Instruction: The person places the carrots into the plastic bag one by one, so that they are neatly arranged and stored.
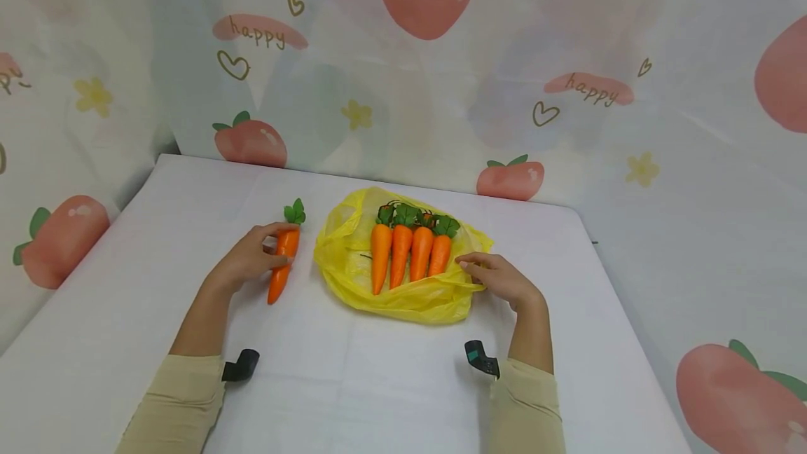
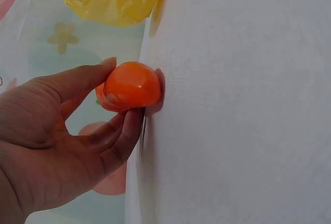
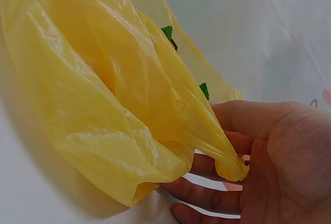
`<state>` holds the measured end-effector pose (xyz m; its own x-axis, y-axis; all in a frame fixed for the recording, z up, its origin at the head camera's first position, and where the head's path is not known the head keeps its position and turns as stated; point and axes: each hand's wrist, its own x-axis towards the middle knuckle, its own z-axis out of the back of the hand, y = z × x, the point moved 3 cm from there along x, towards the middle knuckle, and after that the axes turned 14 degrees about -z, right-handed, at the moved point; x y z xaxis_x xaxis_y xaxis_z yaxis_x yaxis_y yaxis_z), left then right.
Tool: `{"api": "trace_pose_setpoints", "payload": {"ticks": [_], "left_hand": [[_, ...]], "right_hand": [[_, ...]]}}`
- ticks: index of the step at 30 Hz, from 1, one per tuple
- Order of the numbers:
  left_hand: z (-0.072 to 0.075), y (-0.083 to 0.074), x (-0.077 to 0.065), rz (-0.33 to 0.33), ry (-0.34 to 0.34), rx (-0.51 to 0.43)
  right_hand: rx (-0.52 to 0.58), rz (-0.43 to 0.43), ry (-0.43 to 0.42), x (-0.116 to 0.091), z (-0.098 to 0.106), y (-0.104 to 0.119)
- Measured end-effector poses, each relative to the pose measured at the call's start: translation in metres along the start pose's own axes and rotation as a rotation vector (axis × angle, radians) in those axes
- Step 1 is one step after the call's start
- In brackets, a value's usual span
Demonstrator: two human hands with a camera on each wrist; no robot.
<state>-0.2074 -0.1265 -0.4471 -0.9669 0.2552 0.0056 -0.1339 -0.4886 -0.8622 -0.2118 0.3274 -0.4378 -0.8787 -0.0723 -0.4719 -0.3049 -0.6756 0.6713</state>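
My left hand (image 1: 252,256) grips a carrot (image 1: 281,268) with a green leafy top, left of the yellow plastic bag (image 1: 353,293). In the left wrist view, thumb and fingers of the left hand (image 2: 67,131) close on both sides of the orange carrot (image 2: 135,87), its tip toward the camera. Several carrots (image 1: 401,247) lie side by side in the bag's open mouth, leaves pointing away from me. My right hand (image 1: 501,277) holds the bag's right edge; in the right wrist view, the yellow plastic (image 3: 119,110) runs between thumb and fingers, and the fingertips are partly hidden behind it.
A white cloth (image 1: 353,384) covers the table. Behind it and along the sides hangs a fabric backdrop (image 1: 403,90) printed with fruit, hearts and flowers. Black wrist cameras (image 1: 482,358) sit at both cuffs.
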Motion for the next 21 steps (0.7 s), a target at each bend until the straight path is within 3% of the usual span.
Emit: {"api": "trace_pose_setpoints", "payload": {"ticks": [6, 10, 21], "left_hand": [[0.001, -0.002, -0.003, 0.033, -0.050, 0.012], [0.003, -0.005, -0.005, 0.021, -0.070, 0.020], [0.000, -0.006, -0.021, 0.019, -0.058, 0.005]], "right_hand": [[0.002, 0.000, 0.003, 0.000, 0.000, 0.000], [-0.001, -0.001, 0.002, 0.000, 0.000, 0.000], [-0.006, 0.002, 0.004, 0.001, 0.000, 0.000]]}}
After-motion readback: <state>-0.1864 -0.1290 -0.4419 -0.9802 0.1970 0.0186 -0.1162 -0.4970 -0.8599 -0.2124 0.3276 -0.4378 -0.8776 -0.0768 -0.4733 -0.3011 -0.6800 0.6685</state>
